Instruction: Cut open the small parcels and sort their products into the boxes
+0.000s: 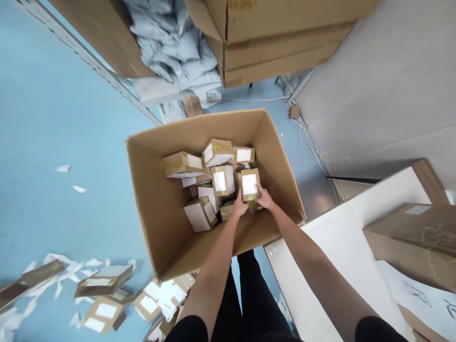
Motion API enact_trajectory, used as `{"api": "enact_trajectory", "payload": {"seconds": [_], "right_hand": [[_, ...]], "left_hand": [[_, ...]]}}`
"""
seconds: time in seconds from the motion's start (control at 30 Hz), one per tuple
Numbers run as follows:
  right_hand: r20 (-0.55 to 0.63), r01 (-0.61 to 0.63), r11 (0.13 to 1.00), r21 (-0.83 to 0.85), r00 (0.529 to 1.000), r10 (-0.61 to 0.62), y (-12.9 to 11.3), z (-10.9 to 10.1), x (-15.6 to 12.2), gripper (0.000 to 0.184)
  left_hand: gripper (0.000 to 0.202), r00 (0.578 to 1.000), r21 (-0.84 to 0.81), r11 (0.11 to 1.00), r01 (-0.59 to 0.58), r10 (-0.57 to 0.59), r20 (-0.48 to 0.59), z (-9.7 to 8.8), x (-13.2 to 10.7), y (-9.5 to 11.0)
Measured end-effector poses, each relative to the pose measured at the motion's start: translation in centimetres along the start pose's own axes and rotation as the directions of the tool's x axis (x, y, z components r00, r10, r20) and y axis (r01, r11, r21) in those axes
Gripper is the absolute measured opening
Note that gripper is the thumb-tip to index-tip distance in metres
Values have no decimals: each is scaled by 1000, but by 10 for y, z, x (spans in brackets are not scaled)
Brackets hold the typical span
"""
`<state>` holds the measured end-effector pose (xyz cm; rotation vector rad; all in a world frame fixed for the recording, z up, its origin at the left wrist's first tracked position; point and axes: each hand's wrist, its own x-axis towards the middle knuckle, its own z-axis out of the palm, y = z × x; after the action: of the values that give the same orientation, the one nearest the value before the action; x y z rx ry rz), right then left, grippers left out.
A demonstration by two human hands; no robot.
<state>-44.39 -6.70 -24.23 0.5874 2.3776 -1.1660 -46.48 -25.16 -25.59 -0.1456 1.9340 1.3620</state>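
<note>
Both my arms reach down into a big open cardboard carton [153, 190] on the blue floor. My left hand [239, 207] and my right hand [265, 198] grip the lower edge of one small taped box with a white label [249, 184], one hand on each side. Several more small labelled boxes [221, 179] lie jumbled in the carton around it, touching one another. The fingers of both hands are curled closed on the box.
More small boxes [104, 280] and torn paper strips litter the floor at lower left. A white table [342, 256] with a brown carton [416, 242] stands at right. Stacked large cartons [278, 42] and grey bags [174, 42] stand behind; cables run along the wall.
</note>
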Motion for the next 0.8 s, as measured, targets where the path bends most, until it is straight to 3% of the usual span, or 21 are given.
{"api": "enact_trajectory", "payload": {"seconds": [0.13, 0.23, 0.4, 0.5, 0.63, 0.8], "right_hand": [[-12, 43, 997, -59, 999, -44, -54, -3, -35, 72], [-41, 108, 991, -74, 993, -112, -100, -14, -67, 69], [-238, 229, 967, -109, 939, -249, -174, -49, -133, 79], [-394, 252, 960, -122, 876, -279, -206, -67, -179, 76], [-550, 260, 955, -143, 781, -295, -217, -76, -234, 72], [-696, 225, 967, -118, 676, -242, -186, -71, -298, 75]], "left_hand": [[80, 984, 117, 992, -48, 67, -163, -32, -50, 29], [69, 957, 97, 983, -153, 172, -233, -59, -86, 56], [64, 865, 113, 901, -419, 434, -254, -91, -139, 124], [64, 821, 97, 840, -534, 543, -175, -98, -172, 161], [67, 798, -34, 798, -602, 602, -1, -95, -208, 181], [66, 740, -54, 753, -656, 655, 151, -72, -235, 176]]}}
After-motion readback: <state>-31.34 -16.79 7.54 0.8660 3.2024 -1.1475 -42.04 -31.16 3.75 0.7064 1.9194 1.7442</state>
